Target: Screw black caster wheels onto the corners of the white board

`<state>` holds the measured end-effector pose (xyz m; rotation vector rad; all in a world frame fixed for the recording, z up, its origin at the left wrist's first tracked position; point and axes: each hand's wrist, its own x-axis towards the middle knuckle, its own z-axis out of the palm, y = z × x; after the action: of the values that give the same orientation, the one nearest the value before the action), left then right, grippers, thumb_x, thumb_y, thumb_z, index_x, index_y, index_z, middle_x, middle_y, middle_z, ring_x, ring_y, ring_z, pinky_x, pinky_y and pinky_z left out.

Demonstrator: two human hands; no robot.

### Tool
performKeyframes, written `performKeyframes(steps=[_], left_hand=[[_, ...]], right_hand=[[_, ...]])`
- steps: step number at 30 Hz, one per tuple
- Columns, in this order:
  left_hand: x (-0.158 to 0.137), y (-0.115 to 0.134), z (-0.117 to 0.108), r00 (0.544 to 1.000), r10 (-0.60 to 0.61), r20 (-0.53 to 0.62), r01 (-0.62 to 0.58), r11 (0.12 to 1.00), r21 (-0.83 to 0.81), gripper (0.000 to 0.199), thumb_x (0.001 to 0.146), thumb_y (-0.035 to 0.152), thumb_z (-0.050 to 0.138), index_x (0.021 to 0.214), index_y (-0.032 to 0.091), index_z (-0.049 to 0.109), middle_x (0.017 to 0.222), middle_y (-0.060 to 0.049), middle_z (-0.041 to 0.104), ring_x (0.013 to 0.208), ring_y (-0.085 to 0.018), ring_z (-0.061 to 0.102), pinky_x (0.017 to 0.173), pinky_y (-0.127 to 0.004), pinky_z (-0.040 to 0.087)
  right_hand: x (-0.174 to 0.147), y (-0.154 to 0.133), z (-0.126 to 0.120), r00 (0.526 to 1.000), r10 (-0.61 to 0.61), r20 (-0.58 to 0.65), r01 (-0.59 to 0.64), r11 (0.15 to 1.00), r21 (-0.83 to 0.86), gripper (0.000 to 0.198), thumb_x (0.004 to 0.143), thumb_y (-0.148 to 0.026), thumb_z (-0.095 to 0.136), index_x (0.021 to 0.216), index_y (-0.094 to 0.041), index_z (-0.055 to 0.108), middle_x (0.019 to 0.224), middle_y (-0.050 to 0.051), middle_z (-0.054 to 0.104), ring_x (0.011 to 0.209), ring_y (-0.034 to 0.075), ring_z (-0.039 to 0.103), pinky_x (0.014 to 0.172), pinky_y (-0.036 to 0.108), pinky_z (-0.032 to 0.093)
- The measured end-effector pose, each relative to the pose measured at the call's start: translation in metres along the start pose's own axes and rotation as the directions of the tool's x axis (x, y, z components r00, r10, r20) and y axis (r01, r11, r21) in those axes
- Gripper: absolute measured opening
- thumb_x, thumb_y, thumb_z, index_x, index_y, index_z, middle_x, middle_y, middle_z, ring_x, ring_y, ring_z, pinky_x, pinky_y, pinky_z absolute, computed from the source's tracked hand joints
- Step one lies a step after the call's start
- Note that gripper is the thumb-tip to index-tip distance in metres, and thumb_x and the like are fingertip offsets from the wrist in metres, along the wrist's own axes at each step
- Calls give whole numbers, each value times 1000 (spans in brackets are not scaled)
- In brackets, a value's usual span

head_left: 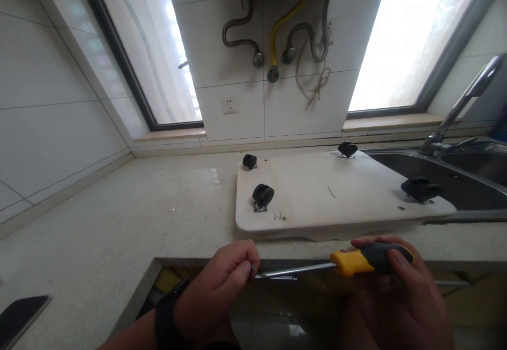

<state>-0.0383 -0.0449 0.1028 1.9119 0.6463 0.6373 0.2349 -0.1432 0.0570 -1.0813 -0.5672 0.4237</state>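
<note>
My right hand [400,292] is wrapped around the yellow and black handle of a screwdriver [356,262]. Its metal shaft points left, and the tip sits right beside my left hand [227,273]. That hand is closed, with a small screw [253,267] pinched between thumb and forefinger; only its end shows. Both hands are in front of the counter edge. Beyond them lies a white board [304,181] bearing black caster wheels at its corners: a near left caster [263,195], a far left caster [249,161], a far right caster [347,149] and a near right caster [420,189].
The board rests on a pale speckled countertop [158,202], its right end by a sink [467,181] with a chrome faucet [455,107]. A dark flat object [21,313] lies at lower left. Pipes and a yellow hose [283,20] hang on the tiled wall.
</note>
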Motion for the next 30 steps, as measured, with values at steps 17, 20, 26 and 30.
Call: performKeyframes(steps=[17, 20, 26, 30], left_hand=[[-6, 21, 11, 989, 150, -11, -136, 923, 360, 17, 98, 19, 42, 83, 24, 48, 80, -2, 59, 71, -19, 54, 66, -33, 38], [-5, 20, 10, 983, 181, -20, -151, 872, 465, 16, 98, 18, 44, 84, 24, 50, 81, -2, 61, 71, -19, 55, 65, -34, 38], [-4, 12, 9, 956, 283, 73, -238, 611, 755, 14, 97, 13, 45, 91, 21, 55, 84, -4, 61, 72, -20, 53, 64, -35, 37], [-1, 7, 10, 935, 323, 149, -290, 451, 844, 14, 93, 9, 48, 92, 20, 57, 87, -6, 62, 75, -21, 53, 64, -36, 38]], right_hand=[[-18, -16, 0, 991, 59, -116, -68, 995, -72, 44, 76, -56, 84, 102, -28, 64, 93, 3, 80, 83, 25, 75, 67, 33, 62], [-18, -13, 0, 992, 34, -121, -47, 993, -107, 44, 74, -53, 86, 102, -28, 63, 92, 3, 80, 85, 25, 75, 70, 32, 62], [-20, -12, 3, 988, 52, -144, -61, 997, -55, 47, 73, -53, 89, 102, -29, 61, 91, 1, 81, 87, 22, 77, 77, 31, 63], [-28, -14, -1, 989, -26, -149, 23, 999, -23, 45, 75, -48, 91, 104, -31, 62, 94, -2, 80, 92, 19, 76, 82, 30, 63]])
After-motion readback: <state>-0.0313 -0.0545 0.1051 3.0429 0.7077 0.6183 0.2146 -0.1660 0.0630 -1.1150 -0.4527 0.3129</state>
